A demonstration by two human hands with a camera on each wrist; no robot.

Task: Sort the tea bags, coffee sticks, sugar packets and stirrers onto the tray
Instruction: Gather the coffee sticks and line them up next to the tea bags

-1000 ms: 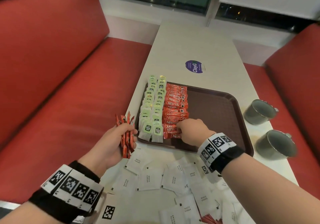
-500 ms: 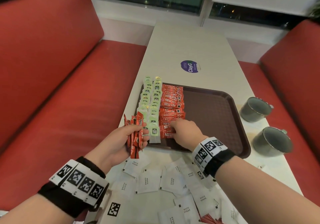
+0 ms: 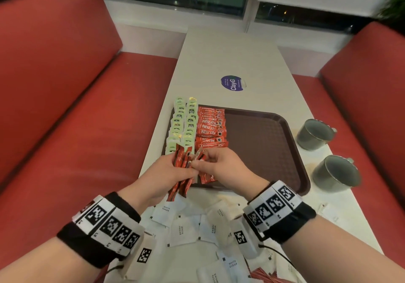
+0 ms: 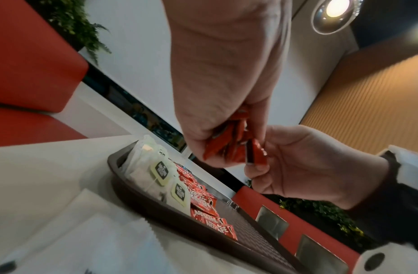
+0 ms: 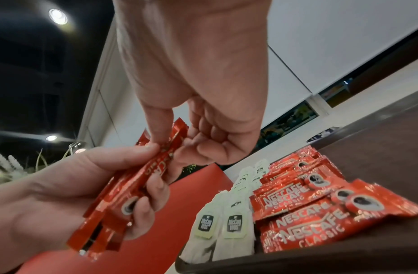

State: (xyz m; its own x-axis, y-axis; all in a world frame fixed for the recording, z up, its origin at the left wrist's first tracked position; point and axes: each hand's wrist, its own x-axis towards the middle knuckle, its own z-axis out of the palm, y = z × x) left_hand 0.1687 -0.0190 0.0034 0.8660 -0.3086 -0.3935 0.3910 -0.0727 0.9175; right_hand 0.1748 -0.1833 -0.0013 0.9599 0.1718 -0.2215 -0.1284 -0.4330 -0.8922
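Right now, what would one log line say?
left hand: holds bundle of red coffee sticks | right hand: pinches one stick from bundle | brown plastic tray: tea bags, coffee sticks

Red coffee sticks (image 3: 211, 129) lying rowed on brown tray (image 3: 263, 147) beside pale-green tea bags (image 3: 184, 120); white sugar packets (image 3: 182, 230) lying scattered nearby.

One head view from above, two wrist views from below

The head camera looks forward and down along the tabletop (image 3: 230, 59) from its near edge, taking in the whole tray (image 3: 265, 151) and both hands. The left wrist camera sits low and close by the tray's (image 4: 142, 202) near left corner, tilted up toward the ceiling. The right wrist camera looks up likewise from just above the tray's (image 5: 297, 259) near rim. All three share the bundle of coffee sticks (image 3: 184, 169) (image 4: 229, 146) (image 5: 137, 183) between the hands
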